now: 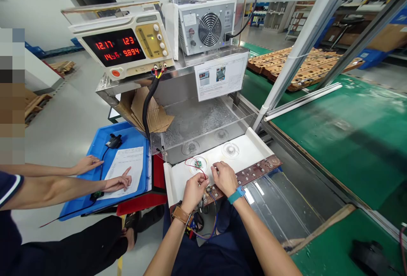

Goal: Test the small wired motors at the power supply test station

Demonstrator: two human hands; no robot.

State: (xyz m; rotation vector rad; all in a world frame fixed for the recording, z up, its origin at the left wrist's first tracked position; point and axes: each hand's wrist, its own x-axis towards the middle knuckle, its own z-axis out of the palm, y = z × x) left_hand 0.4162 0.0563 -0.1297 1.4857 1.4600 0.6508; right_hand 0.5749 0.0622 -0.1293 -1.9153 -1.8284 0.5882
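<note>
My left hand [194, 190], with a brown watch strap on the wrist, is closed in a pinch on a thin red wire [193, 165] that loops up to a small round circuit board in a clear disc [197, 164]. My right hand [224, 177], with a teal band on the wrist, rests curled beside it on the white tray [251, 146]; what its fingers hold is hidden. A second clear disc [230, 150] lies further right on the tray. A brown strip with holes [254, 172] runs along the tray's near edge.
A power supply with red digits [122, 47] and a grey fan unit [206, 26] stand on a steel shelf. Left, another person's two hands [104, 174] rest on a paper in a blue tray [101, 140]. A green conveyor belt [333, 123] runs right.
</note>
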